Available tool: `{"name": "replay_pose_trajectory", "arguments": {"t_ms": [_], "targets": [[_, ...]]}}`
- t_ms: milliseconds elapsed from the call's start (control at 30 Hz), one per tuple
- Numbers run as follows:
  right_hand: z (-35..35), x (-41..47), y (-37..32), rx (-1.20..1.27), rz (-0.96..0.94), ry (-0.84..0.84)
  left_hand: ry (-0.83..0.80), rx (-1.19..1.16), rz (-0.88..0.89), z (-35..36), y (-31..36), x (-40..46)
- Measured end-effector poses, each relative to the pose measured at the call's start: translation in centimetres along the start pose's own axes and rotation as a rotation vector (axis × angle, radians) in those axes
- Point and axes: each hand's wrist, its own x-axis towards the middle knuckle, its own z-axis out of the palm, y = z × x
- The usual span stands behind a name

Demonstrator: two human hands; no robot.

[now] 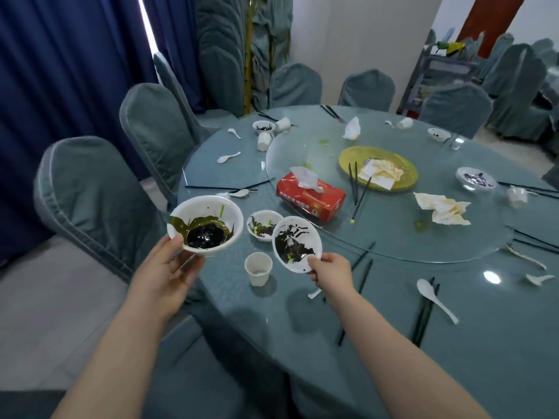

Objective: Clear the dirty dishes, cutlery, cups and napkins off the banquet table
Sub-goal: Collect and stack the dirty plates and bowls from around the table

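Observation:
My left hand [168, 267] holds a large white bowl [208, 213] with dark sauce and green scraps, lifted at the table's near left edge. My right hand [331, 269] grips the rim of a smaller white bowl [295, 240], tilted toward me and smeared with dark leftovers. Between them on the table stand another small dirty bowl [262, 225] and an upright white paper cup [258, 269]. Black chopsticks [423, 316] and a white spoon [435, 299] lie to my right.
The round blue table [393, 343] carries a glass turntable [393, 246] with a red tissue box [310, 196], a yellow plate [378, 167] and crumpled napkins [443, 208]. More bowls, cups, spoons and chopsticks ring the rim. Covered chairs [96, 201] surround it.

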Motion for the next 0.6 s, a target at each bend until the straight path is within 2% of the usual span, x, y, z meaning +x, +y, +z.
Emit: {"name": "replay_pose_trajectory", "arguments": {"t_ms": [133, 367, 500, 600], "targets": [[3.1, 4.3, -1.3, 0.002, 0.042, -0.082, 0.05, 0.003, 0.033, -0.9, 0.9, 2.8], [8.2, 13.0, -2.2, -0.187, 0.064, -0.074, 0.168, -0.007, 0.059, -1.3, 1.3, 7.6], [9.8, 14.4, -0.3, -0.383, -0.03, -0.066, 0.19, 0.033, 0.071, -1.7, 1.1, 9.3], [10.6, 14.6, 0.3, -0.402, 0.036, -0.136, 0.229, 0.039, 0.059, -2.0, 0.8, 10.1]]}}
